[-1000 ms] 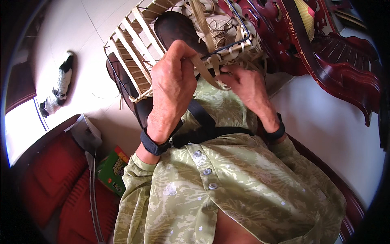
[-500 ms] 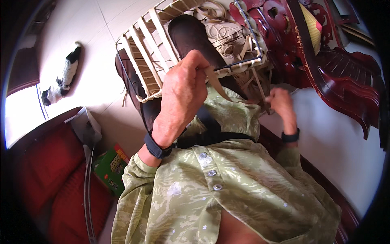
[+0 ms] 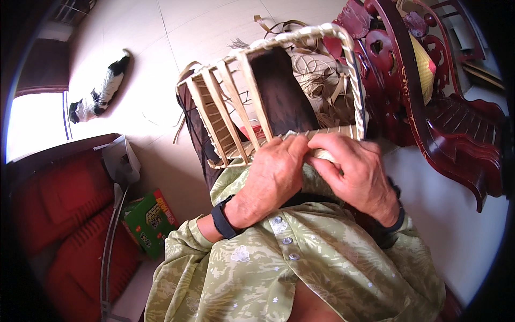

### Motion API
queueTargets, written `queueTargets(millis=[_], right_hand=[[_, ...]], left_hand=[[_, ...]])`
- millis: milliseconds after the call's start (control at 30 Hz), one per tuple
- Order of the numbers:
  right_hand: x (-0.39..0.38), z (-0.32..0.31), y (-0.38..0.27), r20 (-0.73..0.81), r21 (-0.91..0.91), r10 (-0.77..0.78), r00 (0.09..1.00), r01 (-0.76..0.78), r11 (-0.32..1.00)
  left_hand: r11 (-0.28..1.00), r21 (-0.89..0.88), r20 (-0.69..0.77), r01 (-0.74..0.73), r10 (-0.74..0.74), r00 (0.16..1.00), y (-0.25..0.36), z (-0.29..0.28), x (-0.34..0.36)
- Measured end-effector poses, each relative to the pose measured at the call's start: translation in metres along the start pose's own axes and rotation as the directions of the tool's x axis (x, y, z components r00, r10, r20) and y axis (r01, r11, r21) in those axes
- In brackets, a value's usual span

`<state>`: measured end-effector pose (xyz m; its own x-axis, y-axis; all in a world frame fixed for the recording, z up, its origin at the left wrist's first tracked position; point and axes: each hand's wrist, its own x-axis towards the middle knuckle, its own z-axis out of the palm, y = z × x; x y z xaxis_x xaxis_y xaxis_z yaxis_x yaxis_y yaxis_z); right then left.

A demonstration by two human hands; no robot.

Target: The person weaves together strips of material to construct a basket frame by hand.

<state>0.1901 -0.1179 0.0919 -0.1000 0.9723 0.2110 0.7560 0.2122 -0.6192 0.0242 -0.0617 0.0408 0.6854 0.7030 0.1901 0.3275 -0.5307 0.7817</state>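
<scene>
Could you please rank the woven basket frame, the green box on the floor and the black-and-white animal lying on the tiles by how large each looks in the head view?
1. Woven basket frame, held by both hands: by far the largest, though also nearest the camera.
2. Green box and black-and-white animal: similar in apparent size; distance differs, so unranked.

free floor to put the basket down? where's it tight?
Free: pale tiled floor between the black-and-white cat and the woven basket frame; also the white patch right of the lap. Crowded: carved red chair beside the basket, green box and red cushions lower left. Left hand and right hand both grip the basket rim.
</scene>
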Motion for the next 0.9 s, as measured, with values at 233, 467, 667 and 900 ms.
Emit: queueTargets(millis=[233, 467, 667, 900], right_hand=[[0.024, -0.022, 0.022, 0.258, -0.151, -0.155, 0.954, 0.198, 0.969], [0.015, -0.009, 0.035, 0.198, -0.054, -0.001, 0.980, 0.012, 0.998], [0.011, -0.013, 0.043, 0.206, -0.071, 0.042, 0.978, -0.028, 0.997], [-0.004, -0.017, 0.047, 0.224, 0.039, 0.090, 0.971, -0.101, 0.994]], left_hand=[[0.999, -0.023, 0.054, -0.024, 0.025, 0.998, -0.005, -0.002, -0.001], [0.985, -0.148, 0.273, -0.092, 0.130, 0.953, -0.013, -0.024, 0.018], [0.871, 0.400, -0.255, -0.287, 0.406, 0.878, -0.040, -0.067, 0.106], [0.888, 0.331, -0.088, -0.320, 0.367, 0.926, -0.056, -0.047, 0.142]])
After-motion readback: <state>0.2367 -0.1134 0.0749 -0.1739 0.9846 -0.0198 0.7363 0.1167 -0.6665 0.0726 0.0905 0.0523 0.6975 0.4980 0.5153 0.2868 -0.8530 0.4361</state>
